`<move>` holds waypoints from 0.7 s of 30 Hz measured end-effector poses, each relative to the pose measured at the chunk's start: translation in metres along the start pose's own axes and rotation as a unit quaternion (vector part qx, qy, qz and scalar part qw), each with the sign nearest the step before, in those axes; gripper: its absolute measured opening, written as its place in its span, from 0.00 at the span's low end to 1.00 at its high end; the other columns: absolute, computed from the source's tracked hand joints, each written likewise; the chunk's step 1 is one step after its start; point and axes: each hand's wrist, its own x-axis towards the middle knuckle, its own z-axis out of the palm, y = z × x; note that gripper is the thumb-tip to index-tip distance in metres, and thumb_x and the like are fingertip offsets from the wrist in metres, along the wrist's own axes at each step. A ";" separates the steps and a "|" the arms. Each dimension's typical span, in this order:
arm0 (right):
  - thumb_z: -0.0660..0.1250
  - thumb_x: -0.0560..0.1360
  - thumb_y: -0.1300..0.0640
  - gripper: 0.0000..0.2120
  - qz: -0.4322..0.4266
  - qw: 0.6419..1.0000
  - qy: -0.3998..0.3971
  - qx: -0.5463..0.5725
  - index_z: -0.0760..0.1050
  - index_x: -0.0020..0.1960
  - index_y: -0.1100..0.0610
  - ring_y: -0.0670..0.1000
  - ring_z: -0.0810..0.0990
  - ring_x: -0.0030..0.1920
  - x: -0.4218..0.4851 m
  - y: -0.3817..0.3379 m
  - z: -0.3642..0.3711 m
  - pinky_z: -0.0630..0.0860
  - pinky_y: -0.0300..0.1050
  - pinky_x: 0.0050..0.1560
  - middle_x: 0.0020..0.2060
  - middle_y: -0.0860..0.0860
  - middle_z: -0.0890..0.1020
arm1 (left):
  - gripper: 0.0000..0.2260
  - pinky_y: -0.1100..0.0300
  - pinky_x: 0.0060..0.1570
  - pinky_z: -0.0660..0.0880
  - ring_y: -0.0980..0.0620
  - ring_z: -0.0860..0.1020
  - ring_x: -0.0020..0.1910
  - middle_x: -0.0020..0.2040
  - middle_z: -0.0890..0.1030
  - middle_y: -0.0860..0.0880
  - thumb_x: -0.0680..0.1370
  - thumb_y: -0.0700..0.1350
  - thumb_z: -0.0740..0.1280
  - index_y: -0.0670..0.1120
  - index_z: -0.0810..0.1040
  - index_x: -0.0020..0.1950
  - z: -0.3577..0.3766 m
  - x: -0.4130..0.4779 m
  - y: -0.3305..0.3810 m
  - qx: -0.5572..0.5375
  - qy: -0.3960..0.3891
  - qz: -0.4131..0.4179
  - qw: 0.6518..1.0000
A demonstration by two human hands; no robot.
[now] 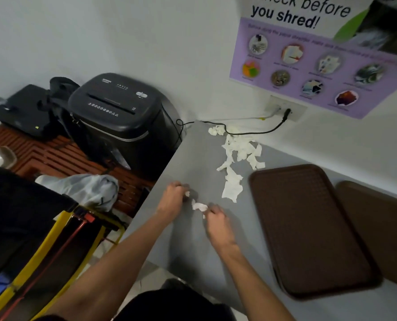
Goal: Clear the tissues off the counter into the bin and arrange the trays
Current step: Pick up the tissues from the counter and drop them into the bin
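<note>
Counter (193,158): a grey top running from 6 o'clock up to 12 o'clock of the view. Tissue lies on it, so the clearing is not finished.
Bin (19,216): a black sack in a yellow frame at 8 o'clock of the hands, off the counter's left end. I judge this to be the bin. Its inside is dark, and I cannot tell whether any tissue is in it.
Near tray (308,228): brown and flat, at 3 o'clock of the hands, lying askew to the counter edge. It looks not yet arranged.
Far tray (378,216): just beyond the near tray at 3 o'clock. Their edges meet, but I cannot tell whether they touch or overlap. They are not stacked.
Tissue pile (239,151): torn white strips at 1 o'clock of the hands, trailing from the wall corner toward the trays. It is the largest part left to clear.
Left hand (173,198): fingers curled down onto the counter, pinching a white bit at the fingertips.
Right hand (217,224): fingers curled, pinching the small scraps.
Small scraps (199,206): crumpled bits on the counter between the two hands, being gathered.
Progress: early, by my judgement. Gathering is under way, with the binning of most tissue and the tray arranging yet to do.
</note>
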 end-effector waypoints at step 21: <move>0.71 0.80 0.60 0.06 0.222 0.870 0.257 0.357 0.80 0.50 0.49 0.39 0.83 0.41 -0.237 0.150 -0.100 0.71 0.29 0.42 0.40 0.40 0.87 | 0.05 0.59 0.50 0.79 0.60 0.83 0.42 0.44 0.87 0.56 0.78 0.43 0.75 0.53 0.88 0.47 0.009 -0.152 0.243 -0.205 0.058 0.052 0.976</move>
